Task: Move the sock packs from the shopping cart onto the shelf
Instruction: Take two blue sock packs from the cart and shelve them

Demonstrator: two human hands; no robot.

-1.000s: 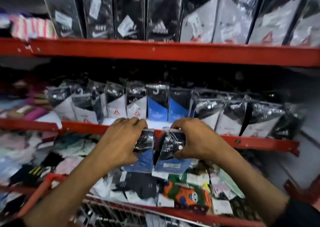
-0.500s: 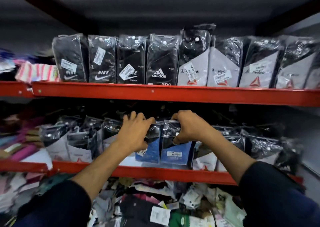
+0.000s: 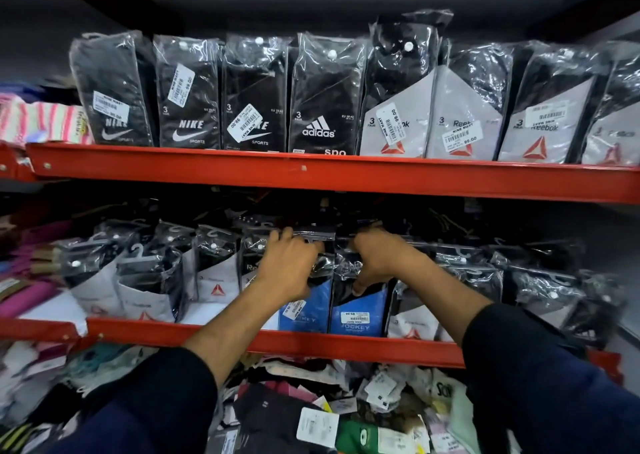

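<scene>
Two sock packs with blue cards stand upright on the middle red shelf (image 3: 277,344). My left hand (image 3: 289,263) grips the top of the left blue pack (image 3: 304,310). My right hand (image 3: 379,258) grips the top of the right blue pack (image 3: 358,315). Both packs sit side by side, their lower edges behind the shelf's front lip, between grey-carded black packs (image 3: 216,277) on the left and more (image 3: 415,322) on the right. The shopping cart is out of view.
The upper red shelf (image 3: 311,173) carries a row of black Nike, Adidas and Reebok packs (image 3: 322,97). Below the middle shelf lies a jumble of loose socks and tags (image 3: 329,408). Pink and striped items (image 3: 38,121) lie at the far left.
Both hands carried the two blue packs up from over the cart and onto the middle shelf, then pushed them deeper into the row. The view tilted upward, and the cart dropped out of sight.
</scene>
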